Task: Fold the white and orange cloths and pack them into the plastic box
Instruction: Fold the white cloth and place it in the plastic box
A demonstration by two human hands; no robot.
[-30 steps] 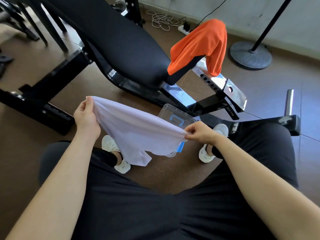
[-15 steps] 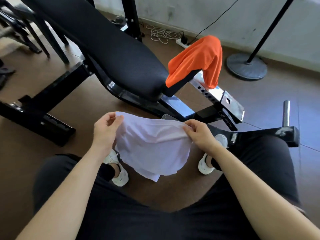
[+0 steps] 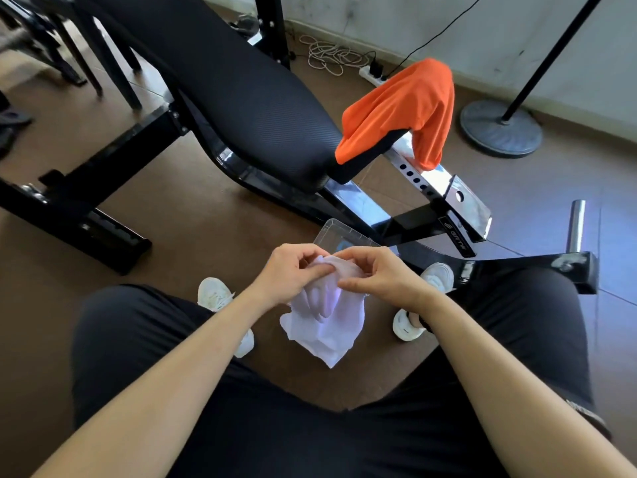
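White cloth (image 3: 324, 322): held in the air between the person's knees, above the brown floor (image 3: 213, 236); gathered at the top, it hangs with its long axis top to bottom and narrows to a point at the lower end.
Left hand (image 3: 287, 276): fingers curled closed, pinching the bunched top edge of the white cloth.
Right hand (image 3: 374, 272): fingers bent closed on the same top edge, just beside the left hand; the two nearly touch.
Orange cloth (image 3: 403, 108): unfolded, draped over the near end of the black bench (image 3: 248, 98); one flap hangs down on its right side over the metal frame.
Plastic box (image 3: 339, 238): clear, on the floor just beyond the hands; only a far corner and part of the rim show, the rest sits behind the hands and white cloth.
Hard to make out: how many layers the white cloth has; the box's contents.
Open room: bare floor left of the box and between the white shoes (image 3: 217, 294); the bench frame crowds the box's far and right sides.
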